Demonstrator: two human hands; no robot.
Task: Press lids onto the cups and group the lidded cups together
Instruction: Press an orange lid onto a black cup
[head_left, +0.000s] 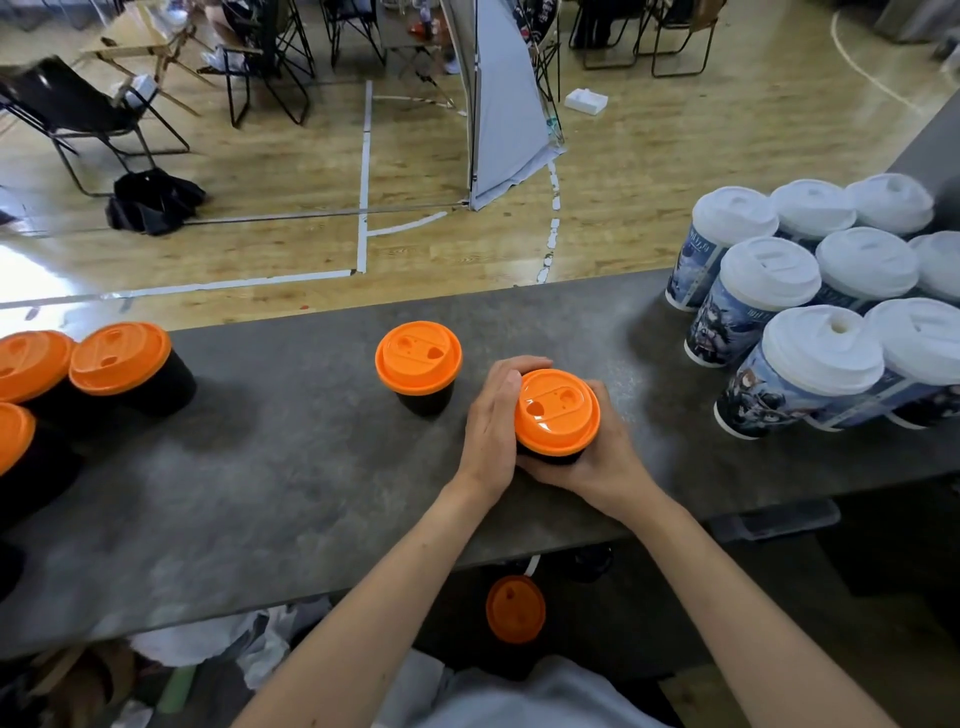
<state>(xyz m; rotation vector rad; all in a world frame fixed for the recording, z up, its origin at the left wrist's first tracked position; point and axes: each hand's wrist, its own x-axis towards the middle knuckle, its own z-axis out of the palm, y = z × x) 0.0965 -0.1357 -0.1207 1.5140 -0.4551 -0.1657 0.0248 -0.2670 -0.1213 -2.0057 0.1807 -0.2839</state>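
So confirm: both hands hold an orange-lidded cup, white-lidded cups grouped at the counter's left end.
Wrong end: head view shows the white-lidded cups at the counter's right end. Left hand and right hand hold the orange-lidded cup.

Wood floor (270, 171) with white court lines; black folding chairs (78, 114); grey panel (501, 104); grey tabletop (285, 467).

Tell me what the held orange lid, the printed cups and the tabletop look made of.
Orange lid on the black cup: likely moulded plastic, semi-gloss, with sheen and crisp embossed sip holes. Printed cups: probably paper, matte printed walls, white base rims. Tabletop: unclear, maybe stone-look laminate or concrete; mottled grey, dull.
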